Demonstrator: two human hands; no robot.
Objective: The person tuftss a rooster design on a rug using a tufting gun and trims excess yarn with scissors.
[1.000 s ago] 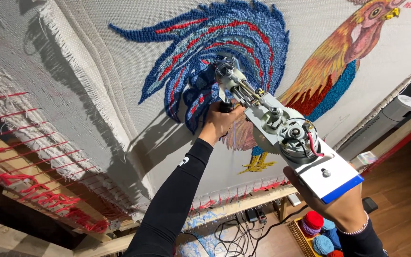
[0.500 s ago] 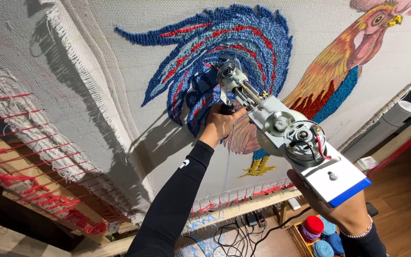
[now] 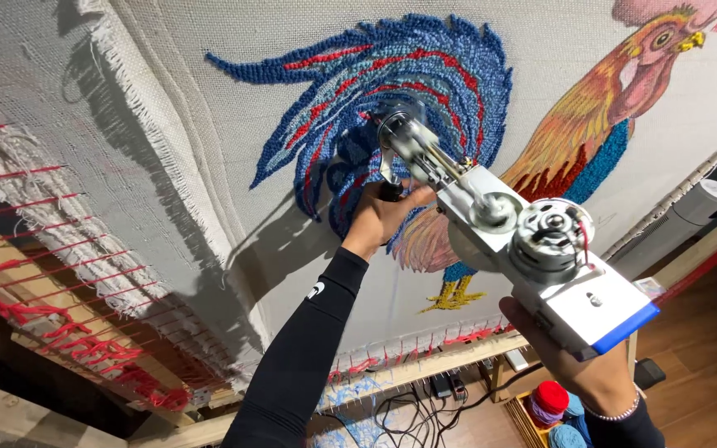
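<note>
The tufting gun [image 3: 499, 241], a white and silver machine with exposed wheels and a blue-edged rear block, slants from the lower right up to the middle of the view, its needle end pressed against the stretched backing cloth [image 3: 234, 108] inside the blue and red tail of a tufted rooster design [image 3: 408, 99]. The left hand [image 3: 385, 217], in a long black sleeve, has its grip clenched around the black front handle just below the needle end, touching the cloth's shadowed area. The right hand [image 3: 591, 365] cups the rear block from beneath, its grip closed on the gun's back end, with a beaded bracelet at the wrist. Around the needle the tail feathers are thickly filled; to the right lies the rooster's orange and red neck and its head, close to the cloth's upper right corner. To the left the cloth is bare and wide open up to a frayed, folded edge [image 3: 168, 166]. Beyond that edge a wooden frame [image 3: 60, 332] carries red yarn lacing. Along the lower edge, a frame rail [image 3: 425, 369] runs under red loops. Below it, well apart from the hands, cables [image 3: 408, 411] lie on the floor beside a basket of yarn balls [image 3: 553, 406], and a pale cylinder [image 3: 703, 203] stands at the far right.
</note>
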